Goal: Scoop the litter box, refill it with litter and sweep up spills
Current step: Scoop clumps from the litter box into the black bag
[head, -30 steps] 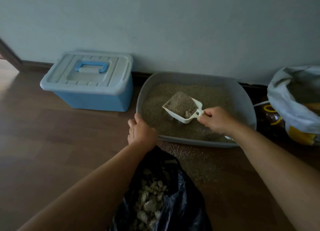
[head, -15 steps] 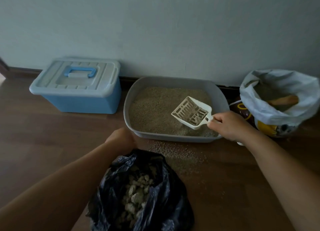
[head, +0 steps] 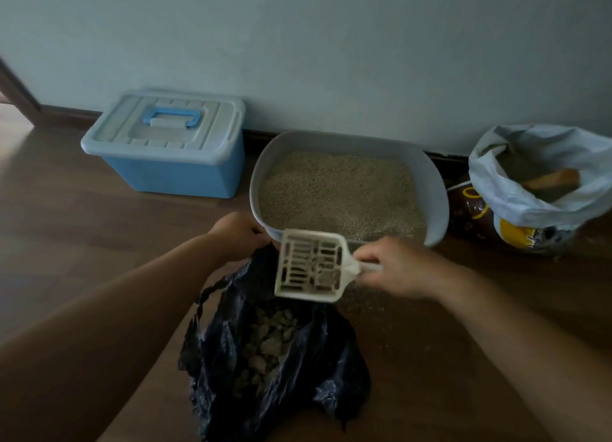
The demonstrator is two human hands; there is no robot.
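A grey litter box (head: 438,190) holding tan litter stands against the wall. My right hand (head: 394,267) grips the handle of a white slotted scoop (head: 311,264), held over the open black rubbish bag (head: 298,375) in front of the box. A small clump sits in the scoop. Several grey clumps lie inside the bag. My left hand (head: 236,234) holds the bag's far edge, by the box's front left corner.
A blue lidded storage box (head: 169,150) stands left of the litter box. At the right stands an open litter sack (head: 536,190) with a wooden handle inside. Spilled grains (head: 361,304) lie on the wooden floor in front of the litter box.
My right hand lifted the scoop out of the litter box, sifted the litter out, and carried it left over the black bag. My left hand stayed at the bag's edge.
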